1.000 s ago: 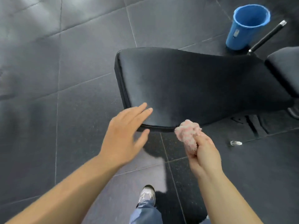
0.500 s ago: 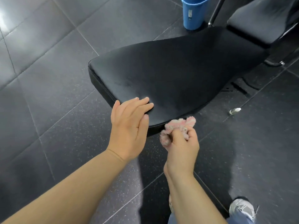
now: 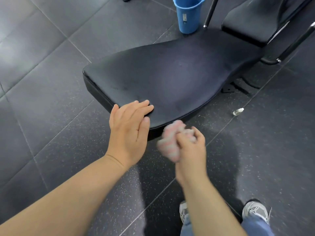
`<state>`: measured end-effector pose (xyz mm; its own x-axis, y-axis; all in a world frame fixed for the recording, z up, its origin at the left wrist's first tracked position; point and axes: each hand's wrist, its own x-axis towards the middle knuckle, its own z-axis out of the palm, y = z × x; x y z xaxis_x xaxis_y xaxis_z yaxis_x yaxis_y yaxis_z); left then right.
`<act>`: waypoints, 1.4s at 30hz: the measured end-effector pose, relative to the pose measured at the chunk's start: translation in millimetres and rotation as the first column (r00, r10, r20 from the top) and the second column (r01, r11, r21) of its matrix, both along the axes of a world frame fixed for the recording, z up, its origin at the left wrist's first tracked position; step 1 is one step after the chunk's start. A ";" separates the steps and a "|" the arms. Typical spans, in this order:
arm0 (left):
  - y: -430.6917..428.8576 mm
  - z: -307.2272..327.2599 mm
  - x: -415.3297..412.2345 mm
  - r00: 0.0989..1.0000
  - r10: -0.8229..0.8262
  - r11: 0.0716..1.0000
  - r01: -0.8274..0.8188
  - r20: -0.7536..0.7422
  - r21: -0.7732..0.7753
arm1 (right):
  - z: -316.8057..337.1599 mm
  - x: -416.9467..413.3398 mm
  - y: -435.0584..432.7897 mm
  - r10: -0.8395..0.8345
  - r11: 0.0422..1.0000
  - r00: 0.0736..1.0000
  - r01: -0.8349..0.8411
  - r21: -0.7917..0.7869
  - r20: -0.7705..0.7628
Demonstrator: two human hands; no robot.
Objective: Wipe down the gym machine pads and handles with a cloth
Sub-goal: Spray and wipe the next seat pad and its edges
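A long black bench pad (image 3: 170, 77) runs from the middle of the view to the upper right. My left hand (image 3: 129, 126) lies flat with straight fingers on the pad's near corner. My right hand (image 3: 190, 147) grips a bunched pink and white cloth (image 3: 168, 142), blurred by motion, just below the pad's near edge. A second black pad (image 3: 255, 19) sits at the upper right on a dark metal frame.
A blue bucket (image 3: 188, 14) stands on the dark tiled floor beyond the bench. A small clear bottle (image 3: 238, 111) lies on the floor to the right of the pad. A black bar (image 3: 210, 12) leans beside the bucket. My grey shoes (image 3: 255, 212) show at the bottom.
My left hand went from hovering to resting flat on the pad's near corner. My right hand with the cloth dropped slightly below the pad's edge. My head turned, so the bench swung in view.
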<state>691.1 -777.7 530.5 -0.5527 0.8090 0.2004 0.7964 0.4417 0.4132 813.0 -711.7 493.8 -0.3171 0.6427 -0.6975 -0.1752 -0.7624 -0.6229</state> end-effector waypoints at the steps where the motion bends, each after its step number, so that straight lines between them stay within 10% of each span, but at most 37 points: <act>1: -0.1 0.7 0.2 1.000 0.006 1.000 -0.006 0.004 -0.003 | -2.2 4.2 13.1 -0.052 0.996 0.997 0.047 -0.078 -0.065; 4: -0.1 1.2 1.7 1.000 0.026 1.000 -0.026 0.011 -0.006 | -15.2 5.9 39.3 -0.122 0.980 0.992 0.118 -0.160 -0.014; 10: -0.6 -1.7 0.3 1.000 0.016 1.000 -0.016 0.008 0.007 | 5.2 -40.2 9.3 -0.252 0.960 0.923 0.200 0.197 0.290; 17: 0.6 -5.1 0.3 1.000 0.025 1.000 -0.025 0.002 0.009 | 9.3 -24.1 -44.2 0.018 0.953 0.986 -0.068 0.296 0.169; 23: -0.6 3.6 3.5 0.999 0.018 1.000 -0.018 0.031 -0.009 | -7.5 -10.4 35.5 -0.339 0.934 0.934 0.320 0.160 0.114; 35: -9.9 23.3 -17.5 0.966 -0.104 0.994 0.111 0.235 -0.013 | 23.8 -25.8 -49.1 -0.092 0.992 0.993 0.098 0.080 -0.076; 42: 3.0 22.3 -35.4 0.969 -0.107 0.987 0.131 0.223 -0.098 | 13.7 -38.0 -13.7 -0.320 0.940 0.947 0.314 0.137 0.024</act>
<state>655.7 -774.8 552.9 -0.4716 0.8818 -0.0080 0.7430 0.4022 0.5350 775.0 -725.3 507.4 -0.0525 0.7902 -0.6106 -0.3637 -0.5845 -0.7253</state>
